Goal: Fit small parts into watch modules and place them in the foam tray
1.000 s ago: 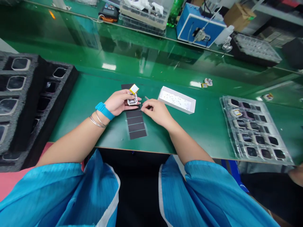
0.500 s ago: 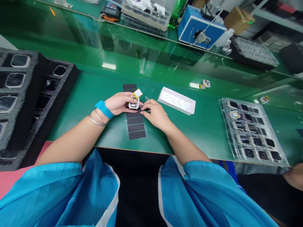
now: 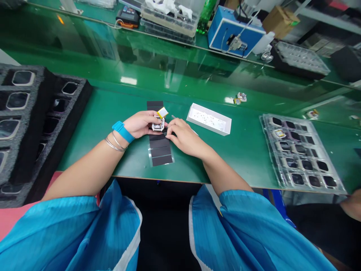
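Note:
My left hand point(image 3: 138, 124) is closed around an opened smartwatch case point(image 3: 158, 124) with a white frame and its inner parts showing. A small silver battery with yellow edges point(image 3: 163, 112) sticks up from the top of the case. Just right of the case, my right hand point(image 3: 184, 136) is closed, thumb and index finger pinched beside the case's lower right edge. What it pinches is too small and dark to make out. A thin rod-like tool point(image 3: 173, 116) shows partly behind the right hand. Beneath both hands lies a clear sheet with black rectangular stickers point(image 3: 161, 152).
A white box with tiny dark pieces point(image 3: 209, 119) sits right of my hands. Farther right lies a clear tray of watch cases point(image 3: 303, 150). Black foam trays with watches point(image 3: 42, 124) stand at left. A loose watch part with battery point(image 3: 241, 98) lies behind. Another person's arm point(image 3: 352, 205) shows at right.
My right fingertips have shifted slightly down and left by the case's lower edge. The left hand still holds the watch case; the whole view has shifted a little.

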